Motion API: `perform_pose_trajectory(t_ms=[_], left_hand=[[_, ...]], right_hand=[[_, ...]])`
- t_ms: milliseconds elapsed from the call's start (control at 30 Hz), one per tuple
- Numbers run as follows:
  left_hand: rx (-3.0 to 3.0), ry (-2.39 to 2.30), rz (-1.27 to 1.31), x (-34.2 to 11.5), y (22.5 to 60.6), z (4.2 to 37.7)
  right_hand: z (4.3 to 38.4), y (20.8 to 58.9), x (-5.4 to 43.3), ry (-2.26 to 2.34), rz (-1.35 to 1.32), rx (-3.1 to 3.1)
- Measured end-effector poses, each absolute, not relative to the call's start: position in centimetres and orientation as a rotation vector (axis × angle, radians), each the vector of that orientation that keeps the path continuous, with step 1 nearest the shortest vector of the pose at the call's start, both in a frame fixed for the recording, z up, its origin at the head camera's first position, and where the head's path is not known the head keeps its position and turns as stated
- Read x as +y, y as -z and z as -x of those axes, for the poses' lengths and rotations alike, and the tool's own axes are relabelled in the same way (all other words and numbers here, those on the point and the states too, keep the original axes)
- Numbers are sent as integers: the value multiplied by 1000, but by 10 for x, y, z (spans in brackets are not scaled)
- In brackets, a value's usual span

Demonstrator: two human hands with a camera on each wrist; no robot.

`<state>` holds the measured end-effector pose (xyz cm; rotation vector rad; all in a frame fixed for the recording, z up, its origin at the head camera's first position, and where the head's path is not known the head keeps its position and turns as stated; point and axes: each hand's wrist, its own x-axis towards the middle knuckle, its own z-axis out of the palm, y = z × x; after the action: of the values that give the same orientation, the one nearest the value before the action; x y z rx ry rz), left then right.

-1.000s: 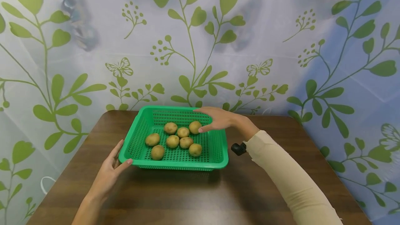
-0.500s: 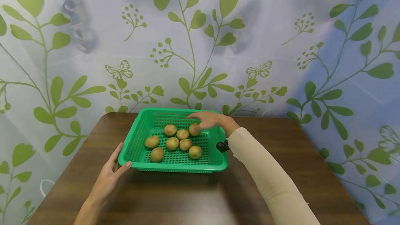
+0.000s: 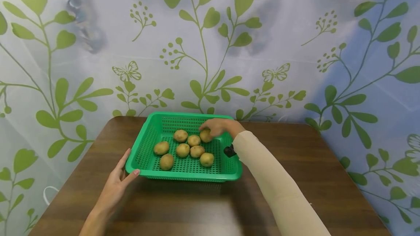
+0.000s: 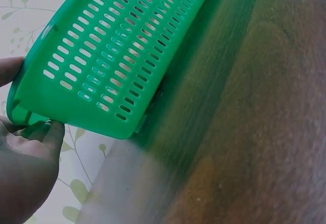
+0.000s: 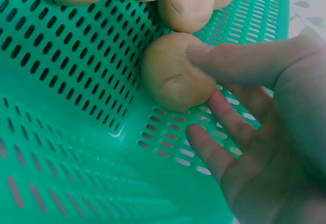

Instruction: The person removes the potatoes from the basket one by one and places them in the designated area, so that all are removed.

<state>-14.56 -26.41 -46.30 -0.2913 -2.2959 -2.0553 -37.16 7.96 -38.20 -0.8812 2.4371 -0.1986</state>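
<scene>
A green plastic basket (image 3: 183, 176) with slotted walls holds several yellow-brown potatoes (image 3: 182, 150). At the basket's front left corner, my left hand (image 3: 111, 187) grips the rim, thumb on top and fingers underneath, as the left wrist view also shows. My right hand (image 3: 223, 126) reaches into the back right part of the basket and pinches one potato (image 5: 170, 74) there. In the right wrist view the thumb (image 5: 229, 63) lies on one side of that potato and fingertips on the other; the potato sits low in the corner by the walls.
Under the basket is a brown wooden table (image 3: 174, 210). A patterned curtain (image 3: 210, 46) with green leaves hangs right behind the table's back edge. A small black device (image 3: 229, 151) is on the right wrist. The other potatoes lie close together in the basket.
My right hand has moved left and down into the basket, and its fingers have closed around the back right potato. The left hand stays on the rim.
</scene>
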Motion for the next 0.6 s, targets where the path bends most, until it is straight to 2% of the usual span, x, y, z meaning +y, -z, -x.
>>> perform_pose_trajectory(t_ms=[600], left_hand=[[-2265,2073,347,-265,466,144]], right_hand=[[378,388,70,90,836,2302]])
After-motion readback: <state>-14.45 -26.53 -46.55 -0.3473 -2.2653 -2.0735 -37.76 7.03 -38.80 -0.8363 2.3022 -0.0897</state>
